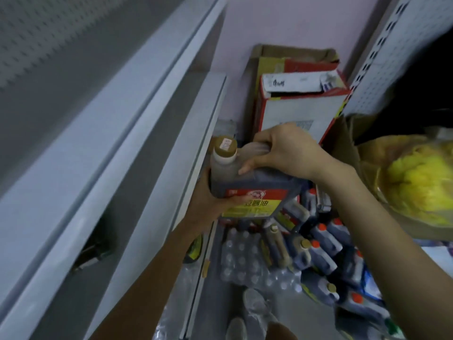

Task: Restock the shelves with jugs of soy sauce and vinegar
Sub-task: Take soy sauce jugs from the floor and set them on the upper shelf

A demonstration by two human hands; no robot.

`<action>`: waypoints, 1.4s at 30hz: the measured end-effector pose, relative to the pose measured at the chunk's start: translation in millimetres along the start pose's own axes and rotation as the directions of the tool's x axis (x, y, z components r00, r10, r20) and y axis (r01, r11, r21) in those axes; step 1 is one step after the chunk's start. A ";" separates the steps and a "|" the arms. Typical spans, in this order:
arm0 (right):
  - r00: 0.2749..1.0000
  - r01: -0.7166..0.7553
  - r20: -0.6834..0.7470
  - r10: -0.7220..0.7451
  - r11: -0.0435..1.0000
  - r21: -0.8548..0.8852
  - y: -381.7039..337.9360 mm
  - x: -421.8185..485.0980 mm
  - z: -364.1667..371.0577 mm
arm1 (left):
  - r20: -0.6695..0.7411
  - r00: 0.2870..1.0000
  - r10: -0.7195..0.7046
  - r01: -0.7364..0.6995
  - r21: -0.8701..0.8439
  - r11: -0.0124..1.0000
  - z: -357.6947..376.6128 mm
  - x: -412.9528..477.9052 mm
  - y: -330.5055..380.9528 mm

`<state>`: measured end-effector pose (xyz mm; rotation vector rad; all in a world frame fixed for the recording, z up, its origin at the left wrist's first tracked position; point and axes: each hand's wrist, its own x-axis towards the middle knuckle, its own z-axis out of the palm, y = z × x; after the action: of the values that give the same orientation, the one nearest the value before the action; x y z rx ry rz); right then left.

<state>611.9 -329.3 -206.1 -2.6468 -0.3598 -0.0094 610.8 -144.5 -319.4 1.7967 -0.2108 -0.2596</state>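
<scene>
Shelf edges point(137, 133) left, cartons point(294, 111) beyond jug point(257, 190), bottles point(241, 258) underfoot.

You are holding a jug point(255, 185) showing dark brown, with a tan-gold cap point(225, 146) and a label point(257, 202) running red over yellow. The shelves point(122, 133) are showing pale grey-white, their back panel point(49, 33) carrying a dotted pattern, and the wall point(294, 20) is showing pale pink. The box point(299, 111) is showing red and white, the bag point(421, 182) bright yellow, and the lower jugs point(328, 241) are wearing orange caps.
</scene>
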 end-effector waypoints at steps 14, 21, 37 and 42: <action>0.790 0.030 -0.566 -0.237 0.936 -0.350 -122.1 -23.6 -175.3 | -0.162 0.971 0.173 -0.229 -0.453 0.861 -8.8 -29.0 187.5; 0.457 0.208 -0.881 -0.121 0.978 -0.027 -132.2 -64.9 -175.5 | -0.160 0.962 0.223 -0.274 -0.557 0.784 -17.9 -50.6 231.8; 0.667 0.418 -0.584 0.463 0.415 0.808 -173.4 -91.8 -149.2 | -0.160 0.861 0.482 -0.508 -0.252 0.823 -69.4 -102.2 338.2; 0.718 0.444 -0.591 0.367 0.412 0.795 -192.2 -94.8 -163.0 | -0.319 0.784 0.533 -0.600 -0.169 0.782 -74.5 -132.2 351.2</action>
<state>480.4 -261.7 19.0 -1.3000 -0.0826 -0.6537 503.8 -121.6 47.2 1.4021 -0.5050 0.3698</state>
